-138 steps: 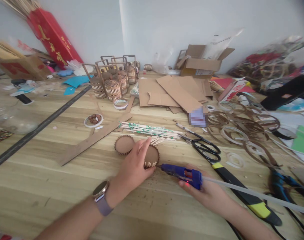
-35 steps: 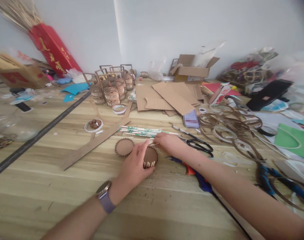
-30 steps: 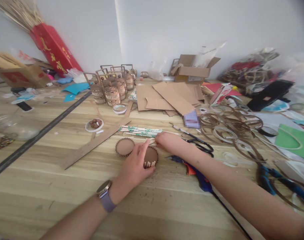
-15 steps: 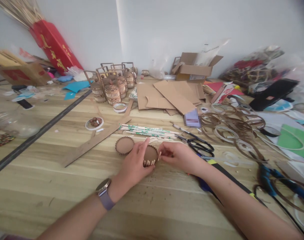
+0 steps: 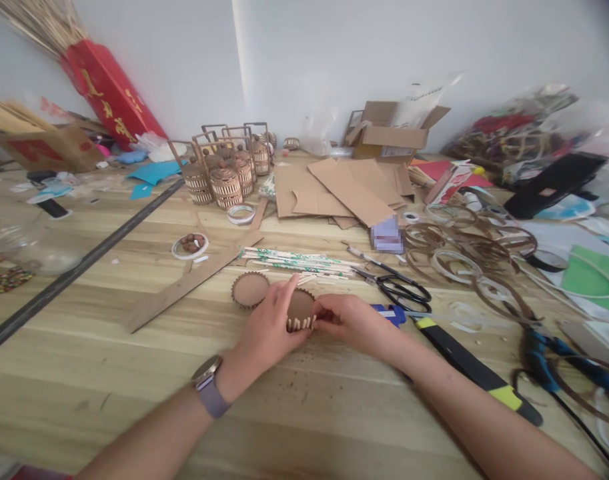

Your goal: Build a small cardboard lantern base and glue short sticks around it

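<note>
My left hand point(image 5: 265, 321) is closed around the left and near side of a round brown cardboard base point(image 5: 301, 305) with a ridged rim. Short pale sticks point(image 5: 299, 324) stand along the base's near edge. At its right edge, my right hand point(image 5: 345, 319) pinches a small pale stick against the rim; the fingers hide most of it. A second round base point(image 5: 250, 290) with a similar rim lies just left of my left hand. Beyond both hands lie several white-and-green paper-wrapped sticks point(image 5: 299, 259), with loose pale pieces near them.
Black-handled scissors point(image 5: 404, 292) and a black-and-yellow cutter point(image 5: 464, 360) lie right of my hands. Farther right are brown rings point(image 5: 484, 247) and blue-handled pliers point(image 5: 539, 357). Small lidded baskets point(image 5: 227, 183), cardboard sheets point(image 5: 334, 190) and an open box point(image 5: 391, 137) stand behind. Left is a ring of brown beads point(image 5: 190, 247).
My right hand has moved slightly left and down, bringing the small stick from beside the base to its rim. My left hand keeps its hold on the base.
</note>
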Motion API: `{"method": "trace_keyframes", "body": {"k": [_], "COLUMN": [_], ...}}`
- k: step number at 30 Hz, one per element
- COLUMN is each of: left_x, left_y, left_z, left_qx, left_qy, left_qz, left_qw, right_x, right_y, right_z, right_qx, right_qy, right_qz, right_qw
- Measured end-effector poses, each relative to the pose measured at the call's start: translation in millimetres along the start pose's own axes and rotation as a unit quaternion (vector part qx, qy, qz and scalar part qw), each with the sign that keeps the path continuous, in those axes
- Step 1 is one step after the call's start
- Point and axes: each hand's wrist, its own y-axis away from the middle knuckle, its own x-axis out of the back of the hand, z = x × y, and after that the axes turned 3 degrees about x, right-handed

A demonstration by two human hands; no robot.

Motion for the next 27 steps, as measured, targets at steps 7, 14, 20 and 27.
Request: {"method": "trace_keyframes", "body": {"k": [7,14,20,27], "left_x": [1.7,3.5,2.5,2.2], "left_y": [0,0,1,1], "left_z": [1,3,3,5], "left_qx": [-0.018,-0.019,0.002,0.028], "left_qy": [0.002,0.011,0.017,0.001], "left_qz": [-0.003,-0.009,-0.030,-0.045], "left_qw": [1.000,1.000,0.999,0.999], "right_x": [-5,-6,-11,38], "right_y": [0,3,2,12], "right_z": [-2,0,2,-20], "right_qx": [0.008,0.016,-0.001,-0.023], "right_qy": [0.005,0.009,0.027,0.061], "right_qz": [0.010,0.011,0.014,0.052], "right_qw": [1.000,1.000,1.000,0.996]}}
